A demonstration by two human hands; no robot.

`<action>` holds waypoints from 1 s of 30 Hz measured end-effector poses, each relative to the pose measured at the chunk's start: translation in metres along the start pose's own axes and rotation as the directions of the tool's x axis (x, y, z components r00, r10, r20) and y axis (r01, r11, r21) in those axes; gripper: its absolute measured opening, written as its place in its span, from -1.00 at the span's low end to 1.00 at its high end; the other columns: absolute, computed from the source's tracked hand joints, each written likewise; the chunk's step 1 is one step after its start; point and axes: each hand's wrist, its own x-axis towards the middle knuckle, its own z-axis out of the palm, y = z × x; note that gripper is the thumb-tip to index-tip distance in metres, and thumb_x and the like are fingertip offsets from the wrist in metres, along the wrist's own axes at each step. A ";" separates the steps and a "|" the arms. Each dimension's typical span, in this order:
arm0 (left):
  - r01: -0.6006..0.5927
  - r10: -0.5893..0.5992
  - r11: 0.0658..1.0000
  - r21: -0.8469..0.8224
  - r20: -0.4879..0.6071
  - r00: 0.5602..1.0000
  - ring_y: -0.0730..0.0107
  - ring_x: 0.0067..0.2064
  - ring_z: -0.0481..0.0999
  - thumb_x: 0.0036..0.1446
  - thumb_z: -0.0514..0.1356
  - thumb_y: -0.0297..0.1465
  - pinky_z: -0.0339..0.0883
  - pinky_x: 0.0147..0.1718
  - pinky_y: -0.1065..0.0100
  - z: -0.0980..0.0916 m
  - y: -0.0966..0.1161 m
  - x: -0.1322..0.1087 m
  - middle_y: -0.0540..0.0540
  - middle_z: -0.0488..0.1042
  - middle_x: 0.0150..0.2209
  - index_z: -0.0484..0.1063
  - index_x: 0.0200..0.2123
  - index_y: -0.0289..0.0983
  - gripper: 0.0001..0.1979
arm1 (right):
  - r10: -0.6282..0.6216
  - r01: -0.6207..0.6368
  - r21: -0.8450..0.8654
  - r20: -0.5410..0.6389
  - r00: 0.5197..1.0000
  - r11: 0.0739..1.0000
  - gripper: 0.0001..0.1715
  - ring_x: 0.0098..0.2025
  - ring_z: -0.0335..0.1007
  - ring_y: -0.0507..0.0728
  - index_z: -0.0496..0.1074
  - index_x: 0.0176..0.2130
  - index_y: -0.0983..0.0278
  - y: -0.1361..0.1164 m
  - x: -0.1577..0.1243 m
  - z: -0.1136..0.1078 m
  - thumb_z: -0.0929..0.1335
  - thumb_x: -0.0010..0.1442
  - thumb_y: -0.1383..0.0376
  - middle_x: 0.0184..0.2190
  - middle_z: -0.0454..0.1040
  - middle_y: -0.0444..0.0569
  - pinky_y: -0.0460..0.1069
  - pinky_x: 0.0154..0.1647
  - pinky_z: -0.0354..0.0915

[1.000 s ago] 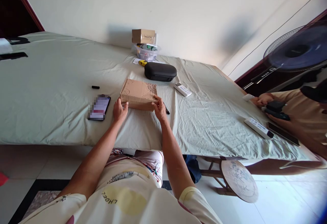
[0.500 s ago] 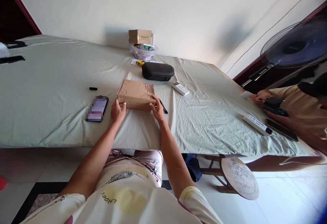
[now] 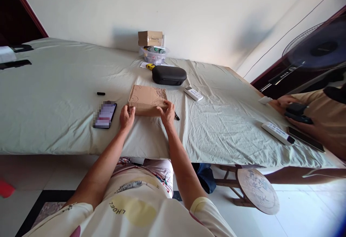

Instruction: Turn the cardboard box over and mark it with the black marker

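Observation:
A flat brown cardboard box lies on the sheet-covered bed in front of me. My left hand is curled against its near left corner. My right hand grips its near right corner with the fingers over the top edge. A black pen lies just right of my right hand. A phone with a lit screen lies left of my left hand.
Behind the box lie a black zip case, a white remote, a small cardboard box on a plastic tub and a small black object. At the right another person's hands hold a dark device beside a second remote. A stool stands below.
Both hands stay on the box's near corners. The right hand has slid a little inward along the near edge. The view has shifted slightly.

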 end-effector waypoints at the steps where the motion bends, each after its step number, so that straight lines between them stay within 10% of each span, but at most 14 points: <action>1: 0.007 -0.007 0.999 -0.039 -0.024 1.000 0.04 -0.04 0.62 0.37 0.13 -0.04 0.47 0.02 0.10 -0.001 0.002 0.000 -0.24 0.61 -0.14 0.42 -0.18 -0.20 -0.66 | 0.007 -0.007 0.010 0.003 1.000 1.000 -0.21 -0.03 0.46 0.22 0.47 0.12 0.23 0.000 0.000 0.000 0.44 0.21 -0.29 0.02 0.52 0.11 0.13 0.04 0.46; 15: 0.182 -0.181 0.983 0.036 -0.026 0.983 0.16 -0.24 0.59 0.44 0.14 -0.10 0.23 -0.30 0.30 -0.001 0.024 0.012 -0.15 0.62 -0.32 0.50 -0.30 -0.21 -0.64 | -0.046 0.041 0.093 0.052 0.998 0.995 -0.31 -0.05 0.45 0.20 0.46 0.17 0.17 0.010 -0.001 -0.007 0.40 0.29 -0.20 0.03 0.51 0.09 0.16 0.02 0.47; 30: 0.117 -0.113 0.993 -0.036 0.087 0.990 0.11 -0.08 0.66 0.42 0.12 -0.19 0.42 -0.07 0.24 0.004 0.010 0.012 -0.26 0.68 -0.11 0.53 -0.19 -0.21 -0.73 | 0.003 -0.029 0.216 0.121 0.993 0.976 -0.27 0.05 0.48 0.21 0.44 0.29 0.13 0.018 -0.005 -0.023 0.30 0.37 -0.21 0.09 0.52 0.10 0.16 0.11 0.46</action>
